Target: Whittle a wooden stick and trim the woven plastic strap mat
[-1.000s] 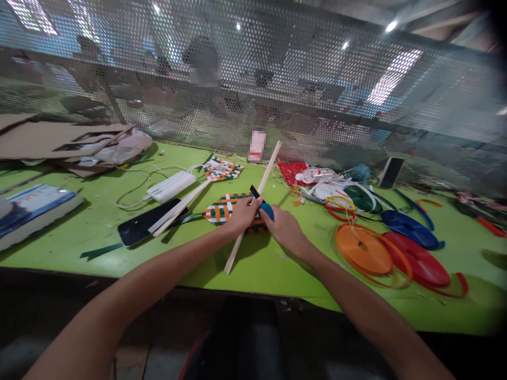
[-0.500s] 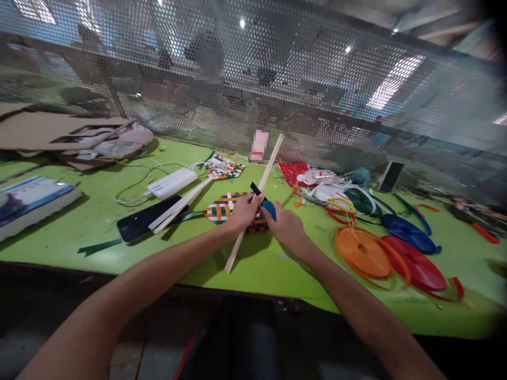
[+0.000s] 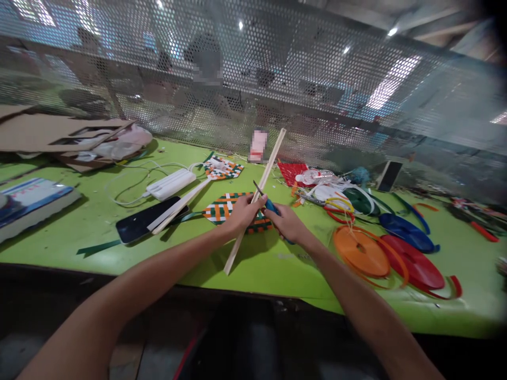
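Note:
My left hand point(image 3: 246, 212) is closed round a long pale wooden stick point(image 3: 273, 155), which slants upward away from me above the table. My right hand point(image 3: 290, 224) grips a blue-handled knife point(image 3: 270, 205). The dark blade lies against or close to the stick, just beyond my left fingers; exact contact is not clear. Under my hands rests a woven piece point(image 3: 217, 207) of orange, green and white strips, partly hidden by them. A second woven piece point(image 3: 225, 168), joined to a wooden handle point(image 3: 180, 205), lies farther back on the left.
A dark phone point(image 3: 137, 224), a white power strip point(image 3: 171, 183) and a book point(image 3: 35, 203) are at left on the green table point(image 3: 253, 274). Orange point(image 3: 358, 250), red point(image 3: 415, 264) and blue point(image 3: 406, 232) strip rolls lie right. A perforated metal screen point(image 3: 166, 95) stands behind.
The knife has turned in my right hand, so its blade now looks narrow, and more of the blue handle shows. My right hand has shifted slightly right. The stick stays in my left hand.

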Tool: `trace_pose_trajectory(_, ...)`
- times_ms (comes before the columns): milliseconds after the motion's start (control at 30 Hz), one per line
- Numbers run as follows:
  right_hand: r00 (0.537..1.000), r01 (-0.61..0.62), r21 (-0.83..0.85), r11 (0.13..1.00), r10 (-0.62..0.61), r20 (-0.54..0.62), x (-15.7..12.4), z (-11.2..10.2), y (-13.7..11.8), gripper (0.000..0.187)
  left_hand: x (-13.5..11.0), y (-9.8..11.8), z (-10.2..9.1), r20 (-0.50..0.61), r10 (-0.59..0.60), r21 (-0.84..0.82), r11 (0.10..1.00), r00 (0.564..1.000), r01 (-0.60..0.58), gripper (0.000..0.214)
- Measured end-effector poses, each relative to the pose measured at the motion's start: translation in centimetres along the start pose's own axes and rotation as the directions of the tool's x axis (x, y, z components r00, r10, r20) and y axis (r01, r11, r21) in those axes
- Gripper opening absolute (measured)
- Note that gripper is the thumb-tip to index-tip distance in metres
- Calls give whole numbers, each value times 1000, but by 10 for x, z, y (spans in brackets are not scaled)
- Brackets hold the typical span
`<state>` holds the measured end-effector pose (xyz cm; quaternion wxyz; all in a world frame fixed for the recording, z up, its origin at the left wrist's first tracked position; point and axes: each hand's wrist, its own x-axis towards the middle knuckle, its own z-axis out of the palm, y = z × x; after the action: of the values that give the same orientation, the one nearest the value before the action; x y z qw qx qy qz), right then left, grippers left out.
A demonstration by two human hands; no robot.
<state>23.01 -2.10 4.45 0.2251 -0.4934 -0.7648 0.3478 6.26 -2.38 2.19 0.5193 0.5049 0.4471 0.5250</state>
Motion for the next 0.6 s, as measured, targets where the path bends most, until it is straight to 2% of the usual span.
trace_pose_trajectory(100,990,31,-206,978,-58,-126,-4,8,-2,30,-1,-1,2,-35,-42,-24,999,998,41,40)
trace_pose_trajectory(200,978,-91,-410,908,5,-207,-9,16,-6,30,-2,0,4,-47,-59,-59,997,997,56,38)
trace_pose_trajectory(300,971,-162,-524,836,42,-234,-11,19,-8,33,-2,3,4,-43,-67,-87,994,997,64,39)
trace_pose_trajectory(367,973,-132,-525,841,9,-229,-8,16,-5,32,-3,6,4,-34,-92,-106,990,995,88,40)
trace_pose_trajectory(433,979,-48,-473,880,-53,-198,-3,11,1,29,-3,7,4,-17,-115,-123,986,993,112,40)
trace_pose_trajectory(600,980,172,-292,941,-193,-46,8,-8,20,27,-3,4,4,22,-109,-101,989,994,111,40)
